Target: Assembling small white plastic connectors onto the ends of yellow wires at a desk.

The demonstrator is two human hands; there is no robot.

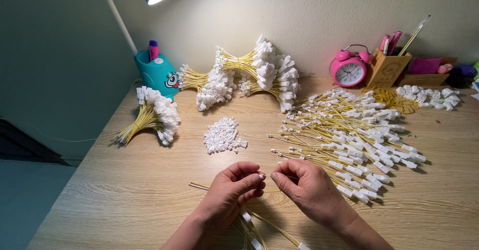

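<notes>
Near the front edge of the tabletop (124, 200), a thin yellow wire (272, 175) is pinched between both hands: the left hand (230, 190) is closed on one end at the fingertips, and the right hand (304, 185) is closed on the same wire just beside it, thumbs almost touching. A few more yellow wires with white plugs (249, 227) are trapped under the left palm and trail toward the front edge, so that hand is holding a small batch too.

Just behind the hands, a little heap of loose white connectors (223, 135) is left, looks like stock not yet fitted. To the right, a big loose spread of wires (349, 140) is laid out, white housings at one end. Whether those are finished or waiting can't be told for sure.

Along the back edge, tied bundles (259, 73) are stacked by the wall, and one more bundle (152, 118) lies by the left edge, so a good chunk seems done. Judging by the spread, plenty is left.

Also seen: a teal lamp base (159, 73), pink alarm clock (348, 70), wooden pen holder (386, 68).
</notes>
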